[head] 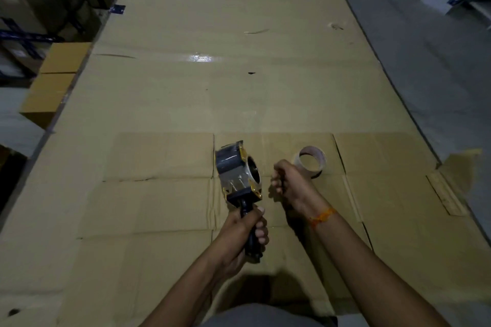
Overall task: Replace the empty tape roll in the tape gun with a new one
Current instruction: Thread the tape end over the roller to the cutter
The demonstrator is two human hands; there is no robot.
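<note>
My left hand (245, 228) grips the black handle of the tape gun (239, 172), holding it upright above the cardboard. The gun has a yellow and black frame, and a roll with a wide round core sits in it. Just right of the gun's head, my right hand (288, 178) hovers with its fingers curled in and nothing visible in them. A thin tape roll (310, 162) with a cardboard core lies on the cardboard behind my right hand, partly hidden by it.
Flattened cardboard sheets (212, 74) cover the whole work surface. Closed brown boxes (57, 79) are stacked at the left edge, with dark shelving behind them. A grey floor (425, 74) runs along the right side.
</note>
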